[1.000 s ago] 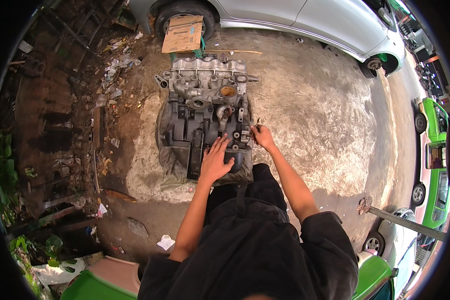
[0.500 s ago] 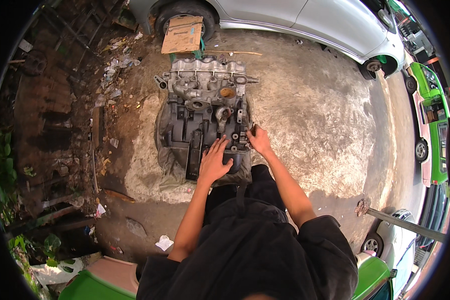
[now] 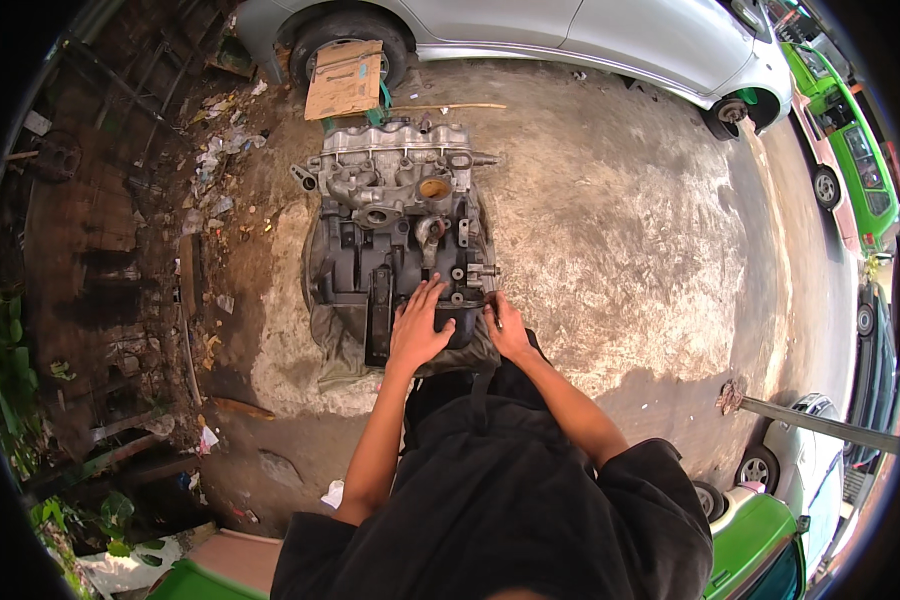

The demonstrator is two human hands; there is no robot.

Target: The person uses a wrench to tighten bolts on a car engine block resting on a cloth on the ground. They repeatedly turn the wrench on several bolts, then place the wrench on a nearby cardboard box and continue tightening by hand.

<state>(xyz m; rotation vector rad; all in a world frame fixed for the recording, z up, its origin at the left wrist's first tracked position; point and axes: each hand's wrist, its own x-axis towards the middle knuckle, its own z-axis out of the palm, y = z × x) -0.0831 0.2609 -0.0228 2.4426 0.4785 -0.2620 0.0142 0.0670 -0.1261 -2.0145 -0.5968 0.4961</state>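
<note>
Left hand point(image 3: 417, 330) lies flat and open on the engine point(image 3: 395, 235) at frame center; right hand point(image 3: 505, 328) grips its right edge; bare concrete ground point(image 3: 630, 230) spreads right.

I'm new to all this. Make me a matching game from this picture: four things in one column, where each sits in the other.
Things:
1. left hand
2. right hand
3. cardboard piece
4. silver car

Places:
A. parked beyond the engine, along the top of the view
B. flat on the near end of the engine
C. leaning by the car's wheel, past the engine's far end
D. at the engine's near right corner

Pairs: 1-B, 2-D, 3-C, 4-A
</note>
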